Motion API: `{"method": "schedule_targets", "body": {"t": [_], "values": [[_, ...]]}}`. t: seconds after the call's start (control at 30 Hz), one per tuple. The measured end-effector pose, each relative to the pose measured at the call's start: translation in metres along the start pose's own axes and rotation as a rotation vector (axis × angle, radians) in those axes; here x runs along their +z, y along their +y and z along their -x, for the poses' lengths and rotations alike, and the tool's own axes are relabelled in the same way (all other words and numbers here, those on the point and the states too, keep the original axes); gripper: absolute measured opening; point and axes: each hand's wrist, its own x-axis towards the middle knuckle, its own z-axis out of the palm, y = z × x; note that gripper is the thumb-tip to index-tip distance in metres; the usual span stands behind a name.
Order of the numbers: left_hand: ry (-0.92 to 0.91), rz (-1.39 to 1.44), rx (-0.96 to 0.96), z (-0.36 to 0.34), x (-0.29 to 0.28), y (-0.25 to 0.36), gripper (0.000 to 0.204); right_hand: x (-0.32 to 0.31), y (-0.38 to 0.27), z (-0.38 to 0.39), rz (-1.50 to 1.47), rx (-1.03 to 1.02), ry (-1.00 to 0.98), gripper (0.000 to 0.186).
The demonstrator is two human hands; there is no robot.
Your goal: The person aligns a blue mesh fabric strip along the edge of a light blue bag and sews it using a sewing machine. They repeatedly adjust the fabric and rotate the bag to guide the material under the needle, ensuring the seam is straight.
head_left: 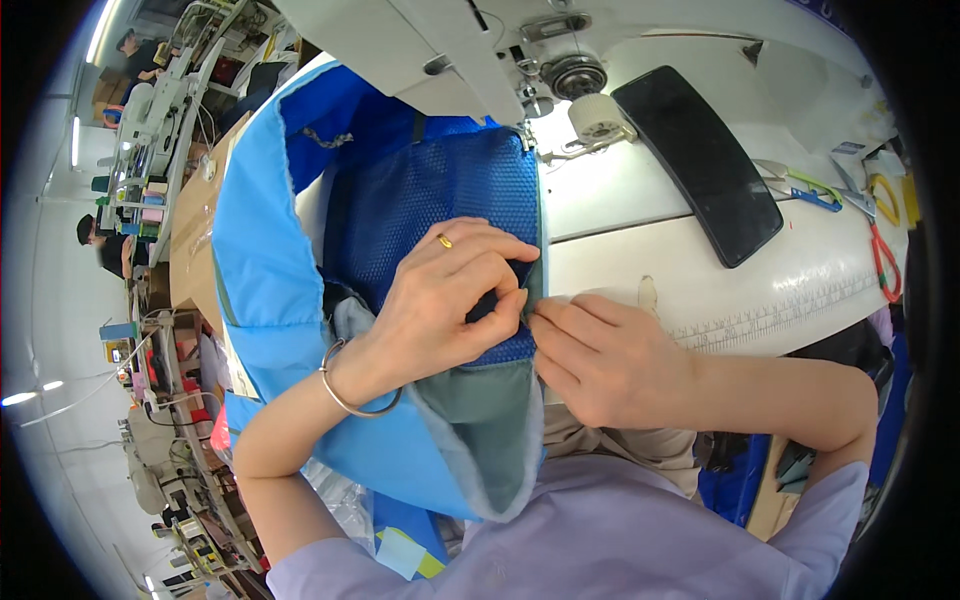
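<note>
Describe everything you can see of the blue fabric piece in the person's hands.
The blue fabric piece looks sewn from smooth light-blue cloth, darker blue mesh and grey-green cloth with a pale edge. Loosely curved and creased, it runs from under the sewing machine down toward the person's lap. The left hand and right hand pinch its right edge, covering part of the mesh.

A black phone [698,165] lies near red-handled scissors [878,242].

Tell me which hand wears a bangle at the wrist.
The left hand, over the blue mesh. A silvery bangle circles its wrist, and a yellow ring shows on one finger; the right hand has a bare wrist.
</note>
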Motion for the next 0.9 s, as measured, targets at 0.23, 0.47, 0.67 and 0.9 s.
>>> {"method": "schedule_targets", "body": {"t": [0.23,0.47,0.67,0.9], "values": [[-0.037,-0.008,-0.008,0.007,0.003,0.005,0.016,-0.019,-0.008,0.002,0.023,-0.006,-0.176,0.035],[-0.027,-0.066,0.052,0.013,0.008,0.001,0.029,-0.01,-0.014,-0.004,0.049,0.033,-0.087,0.03],[0.002,-0.128,0.123,0.016,0.007,-0.005,0.035,0.001,-0.013,-0.011,0.232,-0.056,-0.039,0.019],[0.02,-0.104,0.143,0.018,0.006,-0.012,0.033,0.003,-0.009,-0.011,0.222,-0.099,-0.013,0.019]]}}
